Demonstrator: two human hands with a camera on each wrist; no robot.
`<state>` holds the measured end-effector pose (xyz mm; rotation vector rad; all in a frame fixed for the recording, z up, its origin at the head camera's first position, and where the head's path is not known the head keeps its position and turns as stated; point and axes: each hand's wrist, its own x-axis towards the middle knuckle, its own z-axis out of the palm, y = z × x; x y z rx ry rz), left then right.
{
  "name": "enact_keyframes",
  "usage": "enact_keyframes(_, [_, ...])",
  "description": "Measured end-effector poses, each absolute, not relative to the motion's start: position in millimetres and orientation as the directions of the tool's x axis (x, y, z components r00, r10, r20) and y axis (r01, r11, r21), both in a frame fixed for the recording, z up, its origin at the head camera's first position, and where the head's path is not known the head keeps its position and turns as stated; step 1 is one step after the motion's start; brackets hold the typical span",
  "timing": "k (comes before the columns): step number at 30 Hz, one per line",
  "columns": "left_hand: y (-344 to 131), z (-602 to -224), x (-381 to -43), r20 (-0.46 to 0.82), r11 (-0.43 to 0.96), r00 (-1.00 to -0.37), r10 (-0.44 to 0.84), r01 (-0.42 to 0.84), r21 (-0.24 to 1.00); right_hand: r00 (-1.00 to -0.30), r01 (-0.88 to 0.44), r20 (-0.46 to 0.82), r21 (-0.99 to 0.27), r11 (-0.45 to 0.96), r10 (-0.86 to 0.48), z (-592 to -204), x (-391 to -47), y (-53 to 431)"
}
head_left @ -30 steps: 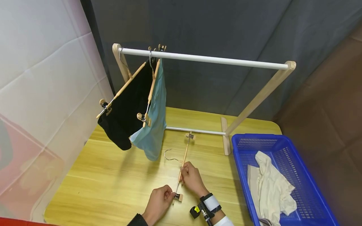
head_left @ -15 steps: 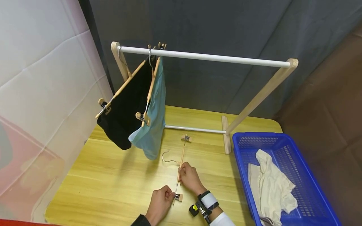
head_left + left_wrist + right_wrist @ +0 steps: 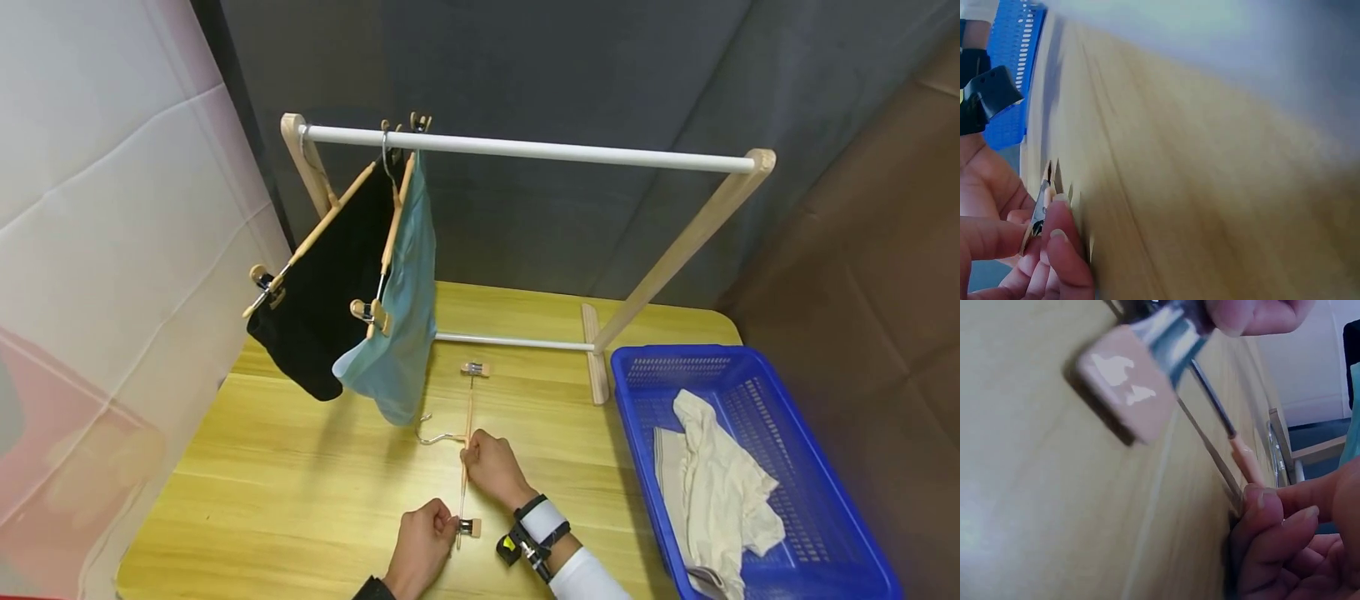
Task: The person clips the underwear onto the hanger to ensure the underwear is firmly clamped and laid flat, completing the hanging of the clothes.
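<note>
A clip hanger [image 3: 470, 408] with a thin wooden bar and a metal hook lies low over the table, running away from me. My left hand [image 3: 422, 542] pinches the clip [image 3: 470, 527] at its near end; the left wrist view shows thumb and fingers on either side of this clip [image 3: 1039, 209]. Farther along, my right hand [image 3: 495, 468] pinches the bar near the middle, seen also in the right wrist view with the bar [image 3: 1244, 459] at its fingertips. The far clip [image 3: 475, 369] is untouched, and the hook points left.
Behind the hands stands a rack with a white rail [image 3: 540, 150]. Black shorts [image 3: 322, 292] and a light blue garment [image 3: 408, 308] hang from clip hangers at its left end. At right, a blue basket [image 3: 626, 433] holds cream-coloured cloth [image 3: 720, 500].
The hanger's far end has swung left, so its bar now runs straighter away from me. My right hand shifted slightly left with it, while the left hand kept its pinch on the near clip.
</note>
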<state>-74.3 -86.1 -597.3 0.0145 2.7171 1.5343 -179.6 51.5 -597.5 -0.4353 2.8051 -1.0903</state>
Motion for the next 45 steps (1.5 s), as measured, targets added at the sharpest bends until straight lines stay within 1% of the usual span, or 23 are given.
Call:
enact_keyframes(3, [-86.7,-597.8,-76.4,-0.016,0.52,-1.0,0.025,-0.001,0.854,-0.952,-0.239,0.007,-0.644,0.727,-0.307,-595.2,-183.3,49.3])
enact_keyframes(8, [-89.3,-597.2,-80.6,-0.029,0.527,-0.999,0.045,-0.001,0.85,-0.954,-0.23,-0.001,-0.637,0.736,-0.299,-593.8,-187.0,45.2])
enact_keyframes(13, [-92.4,-596.0,-84.3,-0.039,0.535,-0.996,0.074,0.007,0.845,-0.97,-0.174,-0.01,-0.663,0.728,-0.241,-597.4,-183.0,45.8])
enact_keyframes(17, [-96.9,-595.1,-87.7,-0.058,0.56,-0.992,0.116,0.017,0.828,-0.978,-0.144,-0.004,-0.711,0.688,-0.209,-595.3,-174.3,55.1])
enact_keyframes(20, [-101.4,-592.8,-88.9,-0.067,0.589,-0.991,0.119,0.016,0.808,-0.975,-0.149,0.001,-0.739,0.657,-0.221,-585.3,-162.0,71.5])
enact_keyframes(23, [-103.6,-587.7,-88.7,-0.054,0.595,-0.994,0.096,0.014,0.803,-0.976,-0.153,0.012,-0.745,0.649,-0.217,-565.4,-144.4,94.4])
enact_keyframes(28, [-98.7,-577.1,-90.7,0.016,0.559,-0.997,0.079,0.057,0.827,-0.989,-0.123,0.032,-0.707,0.696,-0.142,-523.7,-113.2,132.5])
enact_keyframes(31, [-93.9,-569.6,-94.0,0.067,0.538,-0.995,0.077,0.098,0.837,-0.987,-0.16,0.1,-0.665,0.73,-0.126,-504.2,-101.5,151.1])
enact_keyframes(33, [-90.5,-563.5,-96.6,0.105,0.527,-0.99,0.095,0.139,0.839,-0.976,-0.211,0.174,-0.628,0.749,-0.13,-496.1,-97.7,163.8])
enact_keyframes(35, [-86.6,-556.2,-98.8,0.142,0.494,-0.98,0.141,0.194,0.848,-0.963,-0.25,0.233,-0.582,0.774,-0.135,-490.2,-95.8,178.0])
enact_keyframes(37, [-82.3,-548.6,-99.9,0.166,0.449,-0.965,0.203,0.242,0.86,-0.961,-0.245,0.243,-0.539,0.806,-0.13,-485.8,-93.6,194.2])
enact_keyframes(39, [-77.7,-542.1,-100.0,0.181,0.396,-0.949,0.256,0.274,0.876,-0.981,-0.173,0.168,-0.507,0.844,-0.1,-481.2,-89.5,211.1])
enact_keyframes(41, [-73.1,-538.4,-99.5,0.189,0.357,-0.938,0.29,0.289,0.888,-0.998,-0.069,0.038,-0.471,0.879,-0.058,-477.1,-83.6,226.8])
enact_keyframes(43, [-68.4,-536.2,-98.8,0.183,0.339,-0.933,0.31,0.289,0.895,-0.997,0.004,-0.077,-0.43,0.903,-0.032,-474.9,-76.9,240.9])
enact_keyframes(45, [-63.9,-535.1,-98.4,0.17,0.334,-0.93,0.325,0.282,0.899,-0.991,0.029,-0.131,-0.379,0.925,-0.023,-474.9,-71.1,252.1])
